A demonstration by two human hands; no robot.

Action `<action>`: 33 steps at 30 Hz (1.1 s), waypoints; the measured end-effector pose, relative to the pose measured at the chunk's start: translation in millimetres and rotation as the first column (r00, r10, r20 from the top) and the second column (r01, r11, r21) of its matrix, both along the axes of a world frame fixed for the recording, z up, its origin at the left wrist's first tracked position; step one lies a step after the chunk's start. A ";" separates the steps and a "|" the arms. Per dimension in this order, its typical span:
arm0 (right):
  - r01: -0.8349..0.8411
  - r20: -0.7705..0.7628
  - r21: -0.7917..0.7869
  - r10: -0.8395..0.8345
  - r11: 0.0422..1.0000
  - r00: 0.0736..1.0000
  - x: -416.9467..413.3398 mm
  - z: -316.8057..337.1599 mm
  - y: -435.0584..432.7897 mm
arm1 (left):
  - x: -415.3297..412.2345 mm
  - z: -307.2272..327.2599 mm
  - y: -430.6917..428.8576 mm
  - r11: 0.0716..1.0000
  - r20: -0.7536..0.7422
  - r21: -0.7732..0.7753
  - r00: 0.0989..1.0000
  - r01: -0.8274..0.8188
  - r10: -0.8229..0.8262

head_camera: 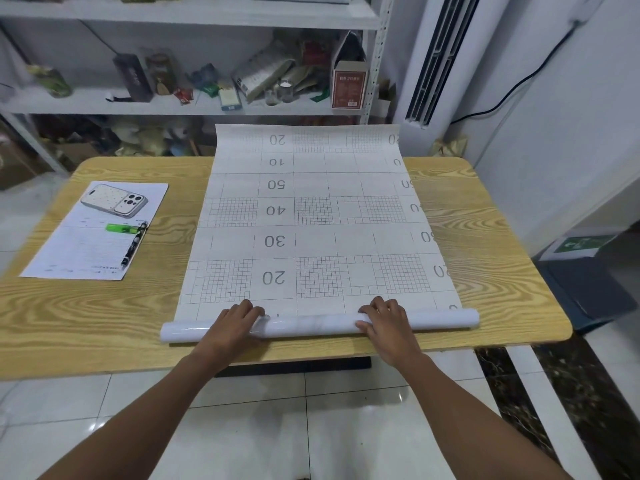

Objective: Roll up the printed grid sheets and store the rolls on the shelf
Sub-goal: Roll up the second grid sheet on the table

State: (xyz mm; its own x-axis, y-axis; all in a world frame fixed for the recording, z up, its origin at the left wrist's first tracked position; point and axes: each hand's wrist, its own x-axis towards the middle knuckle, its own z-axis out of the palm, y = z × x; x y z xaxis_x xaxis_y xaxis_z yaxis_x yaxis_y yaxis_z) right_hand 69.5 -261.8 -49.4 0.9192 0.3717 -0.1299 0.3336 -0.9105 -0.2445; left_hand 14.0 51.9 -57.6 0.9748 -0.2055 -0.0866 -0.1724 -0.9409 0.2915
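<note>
While most of the grid sheet [311, 216] is lying flat toward 12 o'clock on the wooden table [485, 216], the left hand [235, 323] and right hand [386, 323] are pressing curled fingers on the small roll [311, 323] at 6 o'clock, and the shelf [194, 107] is waiting.

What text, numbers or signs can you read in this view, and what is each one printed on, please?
"20", "10", "50", "40", "30", "20": one column, upside down, on the grid sheet.
Cut-off numbers at the sheet's right edge: not fully readable.
Printed page on the table: text too small.
Red box on the shelf: label blurred.
Green sign on the floor: white arrow, no words readable.
</note>
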 end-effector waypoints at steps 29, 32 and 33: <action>-0.018 0.048 -0.005 0.019 1.000 0.999 0.0 -1.9 7.0 | -2.3 3.2 9.0 0.994 0.107 0.092 0.992 0.060 -0.069; -0.019 0.051 -0.008 0.020 1.000 0.999 -0.3 -2.6 7.8 | -3.0 3.1 8.0 0.997 0.109 0.062 0.993 0.041 -0.048; -0.019 0.049 -0.008 0.019 1.000 0.999 -0.4 -2.7 8.2 | -3.1 3.7 7.4 0.998 0.111 0.052 0.993 0.040 -0.046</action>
State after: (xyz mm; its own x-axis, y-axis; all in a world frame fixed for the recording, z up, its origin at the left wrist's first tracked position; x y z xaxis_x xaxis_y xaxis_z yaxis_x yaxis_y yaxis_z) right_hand 69.1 -253.6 -52.0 0.9175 0.3881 -0.0876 0.3621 -0.9058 -0.2201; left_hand 10.9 59.3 -53.8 0.9694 -0.2453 0.0113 -0.2417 -0.9448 0.2212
